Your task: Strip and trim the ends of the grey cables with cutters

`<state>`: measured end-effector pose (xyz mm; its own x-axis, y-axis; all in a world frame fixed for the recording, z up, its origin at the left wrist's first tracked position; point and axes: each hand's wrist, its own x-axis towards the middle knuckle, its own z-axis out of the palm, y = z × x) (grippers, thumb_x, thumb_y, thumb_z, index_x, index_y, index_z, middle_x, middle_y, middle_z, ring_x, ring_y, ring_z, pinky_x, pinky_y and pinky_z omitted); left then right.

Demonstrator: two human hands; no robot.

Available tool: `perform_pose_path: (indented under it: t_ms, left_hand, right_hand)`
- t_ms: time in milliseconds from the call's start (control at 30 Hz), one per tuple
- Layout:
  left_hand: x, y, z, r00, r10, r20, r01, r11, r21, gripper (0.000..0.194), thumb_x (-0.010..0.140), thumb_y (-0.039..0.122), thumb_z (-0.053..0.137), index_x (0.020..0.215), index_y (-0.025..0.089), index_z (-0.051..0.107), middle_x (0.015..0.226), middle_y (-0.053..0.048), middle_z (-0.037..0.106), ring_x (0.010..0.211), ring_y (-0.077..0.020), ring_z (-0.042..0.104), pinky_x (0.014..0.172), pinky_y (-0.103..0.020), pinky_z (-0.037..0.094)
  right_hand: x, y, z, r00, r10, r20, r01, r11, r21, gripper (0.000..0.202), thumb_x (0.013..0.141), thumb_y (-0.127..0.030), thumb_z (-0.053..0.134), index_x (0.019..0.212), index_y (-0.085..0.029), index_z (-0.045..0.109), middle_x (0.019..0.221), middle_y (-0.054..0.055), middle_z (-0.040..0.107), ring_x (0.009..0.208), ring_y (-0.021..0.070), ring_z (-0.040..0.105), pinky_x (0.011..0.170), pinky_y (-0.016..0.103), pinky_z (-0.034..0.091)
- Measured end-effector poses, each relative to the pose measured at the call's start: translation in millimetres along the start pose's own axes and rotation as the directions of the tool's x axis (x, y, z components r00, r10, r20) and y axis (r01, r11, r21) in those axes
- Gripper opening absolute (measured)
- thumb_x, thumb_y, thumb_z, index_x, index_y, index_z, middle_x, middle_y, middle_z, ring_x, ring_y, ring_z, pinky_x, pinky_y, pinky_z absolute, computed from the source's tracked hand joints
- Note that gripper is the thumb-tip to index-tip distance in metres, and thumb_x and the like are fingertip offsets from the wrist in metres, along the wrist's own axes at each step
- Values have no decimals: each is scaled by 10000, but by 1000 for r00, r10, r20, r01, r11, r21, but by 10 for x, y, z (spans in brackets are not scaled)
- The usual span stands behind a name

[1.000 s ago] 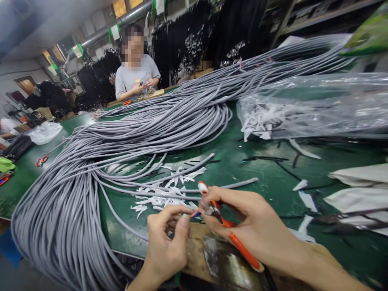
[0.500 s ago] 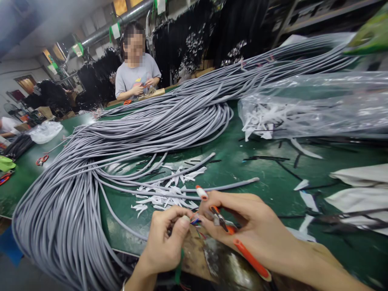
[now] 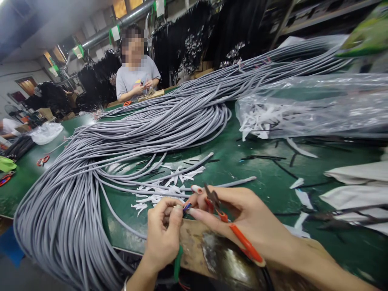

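Firstly, the two hands were close together over the near edge of the desk, fingertips almost meeting. Left hand [image 3: 163,234]: thumb and forefinger were pinched on a short tuft of thin blue and orange wires [image 3: 187,207], which lay between the fingertips of both hands; a pale bracelet [image 3: 125,284] circled the wrist. Right hand [image 3: 242,214]: it was curled round pliers with orange-sleeved handles [image 3: 247,244], metal jaws pointing up, while its thumb tip reached the wires. One small white, orange-ended piece [image 3: 197,189] sat by the right forefinger.

Below the hands: one worn brown board [image 3: 192,246], with a dark glossy plate [image 3: 230,256] upon it.

Beyond: one green-topped desk [image 3: 227,161], which carried a large looped mass of smooth grey cables [image 3: 145,135], spilling over the near left edge. Loose white strips [image 3: 163,194] lay in a heap just ahead of the hands, several short black strips [image 3: 263,157] farther right. To the right also were one clear plastic bag [image 3: 327,111] with white strips inside, and off-white cloth pieces [image 3: 351,173].

Far left: one pair of red-handled scissors [image 3: 43,160]. Across the desk sat a person in a light grey T-shirt [image 3: 138,79], hands together at chest level.
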<state>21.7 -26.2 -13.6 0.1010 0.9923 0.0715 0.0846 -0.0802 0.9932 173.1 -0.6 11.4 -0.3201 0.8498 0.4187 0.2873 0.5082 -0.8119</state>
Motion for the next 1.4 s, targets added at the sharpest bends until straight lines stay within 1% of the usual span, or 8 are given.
perform_pose_path:
  t_ms: [167,400,567,733,867,967,1200,1400]
  left_hand:
    - [-1,-6,27,998,9,-60,-5,998,69,496,786,637,476,759,148,554,472,88,284,414,-61,227,403,-196,172]
    - [15,-49,-7,1000,-18,-23,14,987,-159,447,783,598,528,806,151,543,464,98,304,383,-43,191,361,-174,149]
    - [17,-27,-38,996,-68,53,79,969,-235,452,735,585,602,825,144,562,441,102,335,356,-26,200,345,-155,153]
    - [23,-9,-20,993,-109,-55,97,976,-195,499,633,606,676,740,123,615,446,81,372,370,-27,261,347,-152,181]
    - [33,-18,-4,982,-132,-137,102,972,-210,497,610,614,686,685,127,618,435,91,323,368,-23,208,341,-156,153]
    - [41,-24,-7,981,-136,-141,99,965,-242,487,617,606,688,684,129,612,441,96,297,380,-23,172,349,-156,140]
    - [19,-26,-9,990,-125,-61,108,968,-228,464,674,582,657,750,126,617,458,75,378,362,-31,225,358,-175,200]
    - [9,-13,11,993,-72,-94,58,988,-143,419,729,551,615,709,133,602,470,76,339,394,-45,234,387,-184,209]
  right_hand:
    - [-18,11,3,999,-41,-31,39,997,-62,139,750,-211,540,614,-180,538,563,17,583,499,133,533,509,236,438]
    - [-25,96,51,996,-84,-12,83,993,-89,124,736,-169,532,614,-188,540,532,-22,542,469,104,483,467,205,385]
    - [-1,67,50,998,38,45,-38,999,-3,173,740,-206,501,576,-199,448,531,-17,486,485,114,460,471,225,395]
    - [16,43,34,991,123,48,-126,990,64,193,731,-234,510,567,-205,412,546,-15,462,506,122,454,479,241,397]
    - [23,32,8,988,149,-30,-145,982,117,235,722,-261,564,546,-205,420,526,-24,461,490,116,444,468,237,399]
    - [27,19,-12,980,161,-115,-141,976,164,267,715,-302,610,548,-209,425,536,-22,485,499,121,462,482,235,422]
    - [22,17,18,989,145,39,-146,989,23,266,739,-296,536,540,-211,381,523,-25,410,491,116,395,468,247,358]
    - [16,32,11,991,136,-2,-136,991,-19,250,753,-283,479,557,-219,337,531,-30,377,489,113,376,468,250,339]
